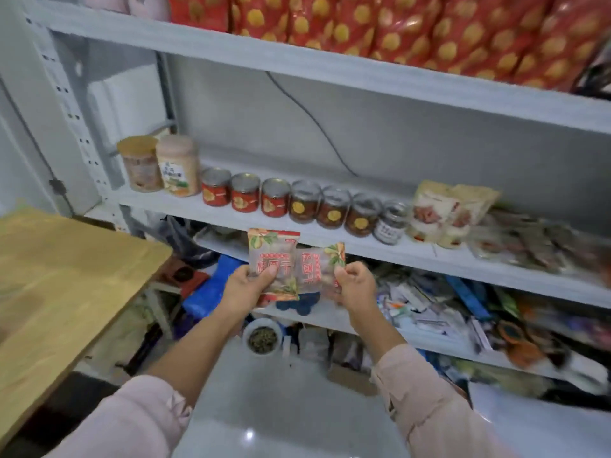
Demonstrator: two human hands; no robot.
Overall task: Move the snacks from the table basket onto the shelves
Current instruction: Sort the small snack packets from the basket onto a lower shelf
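I stand in front of a grey metal shelf unit. My left hand [246, 285] grips a clear snack packet [274, 256] with red print and a leaf picture. My right hand [353, 285] pinches a second, similar snack packet [314, 271], which lies sideways and partly behind the first. Both packets hover just below the front lip of the middle shelf [330, 241]. The table basket is out of view.
The middle shelf carries two tall jars [162, 165], a row of small cans [287, 201], pouches [443, 214] and flat packets [529, 242] at the right. Red bags [396, 24] fill the top shelf. Lower shelves are cluttered. A wooden table [59, 285] stands at my left.
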